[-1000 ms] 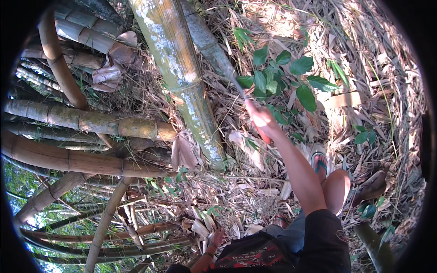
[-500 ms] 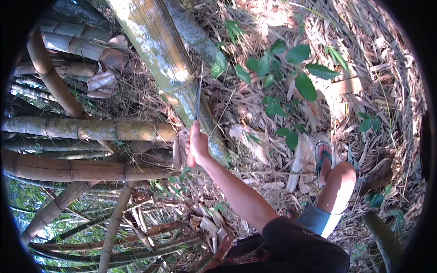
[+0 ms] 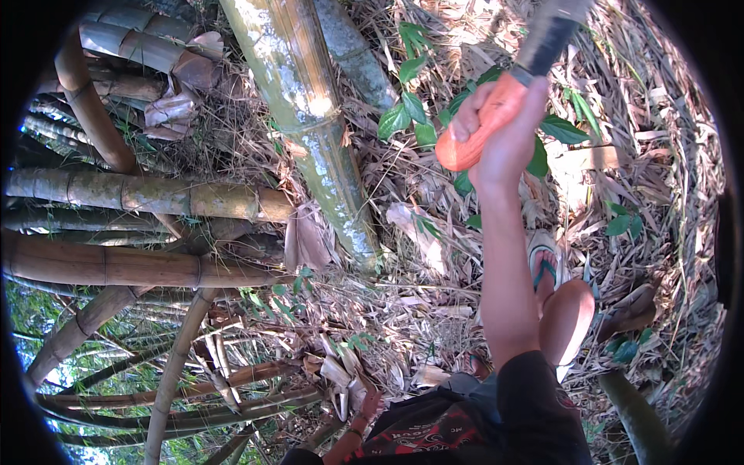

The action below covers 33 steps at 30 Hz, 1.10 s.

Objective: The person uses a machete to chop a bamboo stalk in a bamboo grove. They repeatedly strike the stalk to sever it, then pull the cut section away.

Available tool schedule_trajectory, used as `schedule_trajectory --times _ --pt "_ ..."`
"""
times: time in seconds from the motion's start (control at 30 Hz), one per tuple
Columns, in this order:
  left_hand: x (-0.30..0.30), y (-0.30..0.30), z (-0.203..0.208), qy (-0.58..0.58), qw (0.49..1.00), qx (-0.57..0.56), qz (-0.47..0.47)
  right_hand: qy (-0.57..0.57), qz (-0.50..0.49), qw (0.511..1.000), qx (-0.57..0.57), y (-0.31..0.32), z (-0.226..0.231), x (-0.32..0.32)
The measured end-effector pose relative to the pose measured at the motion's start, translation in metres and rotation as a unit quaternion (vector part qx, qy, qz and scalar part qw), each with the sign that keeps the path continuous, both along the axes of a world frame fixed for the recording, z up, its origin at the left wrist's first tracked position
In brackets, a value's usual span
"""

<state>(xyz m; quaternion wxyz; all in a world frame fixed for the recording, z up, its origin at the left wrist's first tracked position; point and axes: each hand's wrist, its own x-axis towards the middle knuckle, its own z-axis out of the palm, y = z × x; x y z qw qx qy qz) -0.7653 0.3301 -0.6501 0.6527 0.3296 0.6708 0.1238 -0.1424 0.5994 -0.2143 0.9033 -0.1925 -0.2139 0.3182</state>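
My right hand (image 3: 504,151) is wrapped round the orange wooden handle of a machete (image 3: 509,94). It is raised over the leaf litter, right of a thick, mottled bamboo stem (image 3: 298,93). The blade runs to the upper right, blurred and partly beyond the picture's edge. Blade and stem are apart. A small pale nick shows on the stem's right side near a joint, and torn fibres on its left. My left hand (image 3: 371,402) is low down beside dry bamboo sheaths (image 3: 335,372); its fingers are too small to read.
Several bamboo stems (image 3: 147,191) lie crosswise on the left. Green leafy shoots (image 3: 415,108) grow beside the mottled stem. My sandalled foot (image 3: 545,263) rests on dry leaf litter (image 3: 659,116). A greenish stem (image 3: 639,418) stands at lower right.
My right hand has swung the machete up and to the right, away from the mottled stem. My left hand and forearm have come into view at the bottom.
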Motion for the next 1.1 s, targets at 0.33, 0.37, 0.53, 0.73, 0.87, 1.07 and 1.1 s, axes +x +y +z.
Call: schedule_trajectory --times 0.33,0.37,0.53,0.73,0.87,1.07,1.1 --pt "0.014 0.023 0.016 0.019 0.999 0.010 0.024 0.181 0.300 0.908 -0.230 0.092 -0.100 -0.254" --pt "0.017 0.021 0.021 0.043 0.998 0.018 0.029 0.155 0.314 0.902 -0.253 0.082 -0.096 -0.249" --pt "0.039 0.028 0.030 0.029 0.997 0.042 0.058 -0.105 0.327 0.836 -0.428 0.052 -0.123 -0.155" --pt "-0.004 0.004 0.001 0.002 1.000 0.004 -0.002 -0.285 0.137 0.840 -0.440 0.023 -0.163 -0.042" --pt "-0.007 0.006 -0.006 -0.003 0.999 -0.031 -0.011 -0.080 0.079 0.963 -0.243 0.008 -0.128 -0.023" --pt "0.009 0.043 0.021 0.054 0.996 -0.047 -0.047 0.089 0.179 0.959 -0.204 0.000 -0.150 -0.099" --pt "0.022 0.059 0.026 0.070 0.995 -0.048 -0.060 0.098 0.161 0.954 -0.234 -0.002 -0.158 -0.114"
